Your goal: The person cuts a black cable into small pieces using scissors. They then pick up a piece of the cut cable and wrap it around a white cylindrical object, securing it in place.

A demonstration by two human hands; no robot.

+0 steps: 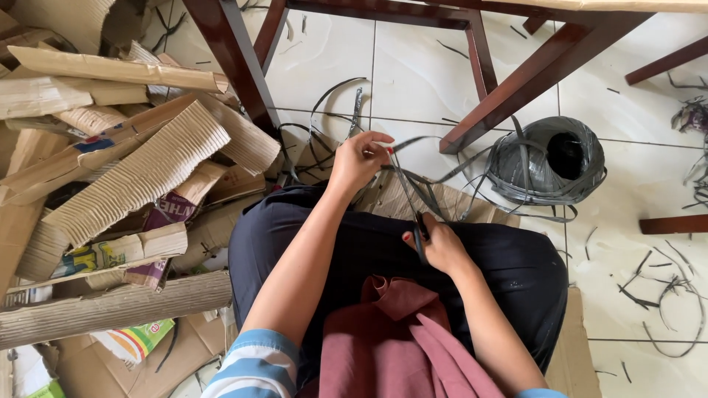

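Sitting spot: person is down on a white tiled floor (649,184), legs in dark trousers (354,243), with a flat cardboard sheet (472,203) under them
Cardboard pile: huge heap of torn corrugated cardboard (125,177) fills the whole left side, some bits rolled, some with printed colour patches
Chair legs: dark wooden chair legs (516,88) cross the top of the view, right above the hands
Cloth: a dusty-red cloth (398,339) lies bunched in the lap, just below the right hand
Strap roll: a fat roll of grey plastic strap (549,158) sits on the tiles to the right of the knees, hollow centre facing up, loose loops trailing off it toward the hands
Scraps: thin dark strap offcuts (664,295) are scattered over the tiles on the right
Strap strip: one thin grey strip (405,184) runs taut and slanted between the two hands, over the lap
Left hand: left hand (359,161) is up near the chair leg, fingers curled in, thumb and fingertips pinched tight on the top end of the strip
Right hand: right hand (441,247) rests on the thigh, fingers closed into a loose fist around the lower end of the strip, thumb pressed on it
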